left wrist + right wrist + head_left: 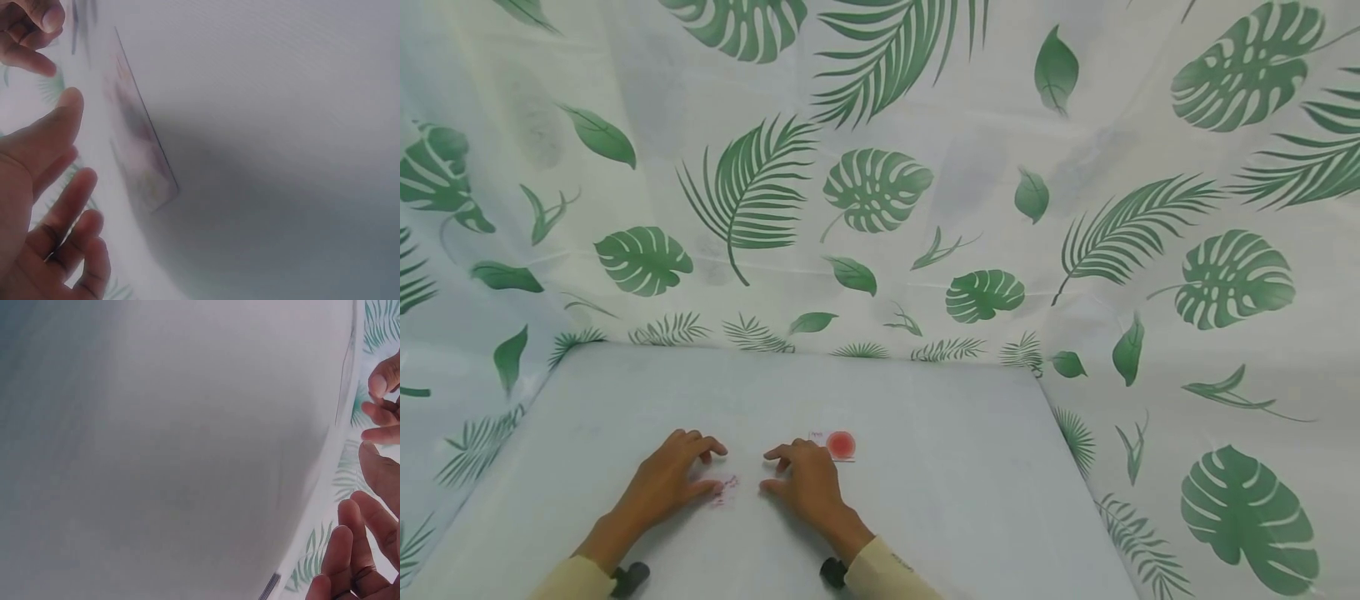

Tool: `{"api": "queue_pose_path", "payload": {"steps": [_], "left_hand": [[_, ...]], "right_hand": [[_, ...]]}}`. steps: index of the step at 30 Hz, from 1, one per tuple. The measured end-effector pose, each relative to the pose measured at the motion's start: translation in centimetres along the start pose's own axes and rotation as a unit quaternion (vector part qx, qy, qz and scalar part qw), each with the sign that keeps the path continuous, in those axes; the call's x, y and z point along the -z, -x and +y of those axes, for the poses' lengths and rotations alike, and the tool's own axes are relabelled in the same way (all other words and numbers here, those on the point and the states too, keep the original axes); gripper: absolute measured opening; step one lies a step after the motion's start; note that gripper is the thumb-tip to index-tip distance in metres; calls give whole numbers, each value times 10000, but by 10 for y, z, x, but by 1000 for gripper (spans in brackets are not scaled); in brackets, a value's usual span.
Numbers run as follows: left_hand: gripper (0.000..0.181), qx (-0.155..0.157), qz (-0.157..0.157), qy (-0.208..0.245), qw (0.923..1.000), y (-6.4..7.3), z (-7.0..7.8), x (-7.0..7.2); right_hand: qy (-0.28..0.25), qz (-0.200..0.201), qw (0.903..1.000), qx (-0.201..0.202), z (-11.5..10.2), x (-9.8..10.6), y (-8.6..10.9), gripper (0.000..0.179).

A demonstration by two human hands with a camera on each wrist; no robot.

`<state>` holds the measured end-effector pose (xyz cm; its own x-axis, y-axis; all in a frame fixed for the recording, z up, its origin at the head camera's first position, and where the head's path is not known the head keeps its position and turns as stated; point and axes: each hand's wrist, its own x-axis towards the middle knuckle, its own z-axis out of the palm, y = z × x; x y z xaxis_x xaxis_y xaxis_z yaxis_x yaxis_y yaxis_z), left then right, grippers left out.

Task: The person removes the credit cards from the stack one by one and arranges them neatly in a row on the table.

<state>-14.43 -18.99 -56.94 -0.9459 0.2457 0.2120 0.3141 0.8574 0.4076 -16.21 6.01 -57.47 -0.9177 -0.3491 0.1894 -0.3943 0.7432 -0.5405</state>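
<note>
My left hand (670, 477) hovers over the left-centre of the white table, thumb and fingers spread apart with nothing between them. By its thumb tip lies a thin, flat, see-through rectangular piece (140, 134) with pink smudges. My right hand (808, 482) faces it across a small gap, fingers loosely bent and holding nothing. Just beyond the right hand's knuckles is a small flat card-like piece (841, 445) bearing a round red spot and small writing at its left end; the hand partly covers it.
The white tabletop (955, 483) stretches around both hands. White curtains printed with green leaves (880, 192) hang behind it and along both sides. A dark wrist device (630, 579) is strapped at the left cuff, another (832, 572) at the right.
</note>
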Motion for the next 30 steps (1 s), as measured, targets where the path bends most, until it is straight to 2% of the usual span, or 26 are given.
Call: {"api": "queue_pose_path", "payload": {"steps": [11, 18, 30], "left_hand": [[46, 43, -142, 114, 9998, -11, 12, -4], [48, 10, -146, 25, 9999, -17, 16, -10], [45, 50, -373, 216, 9991, -27, 27, -12]], "right_hand": [[-103, 70, 9996, -252, 17, 11, 0, 38], [-129, 131, 9994, -304, 24, 17, 3, 37], [-13, 425, 9991, -91, 35, 27, 3, 37]]}}
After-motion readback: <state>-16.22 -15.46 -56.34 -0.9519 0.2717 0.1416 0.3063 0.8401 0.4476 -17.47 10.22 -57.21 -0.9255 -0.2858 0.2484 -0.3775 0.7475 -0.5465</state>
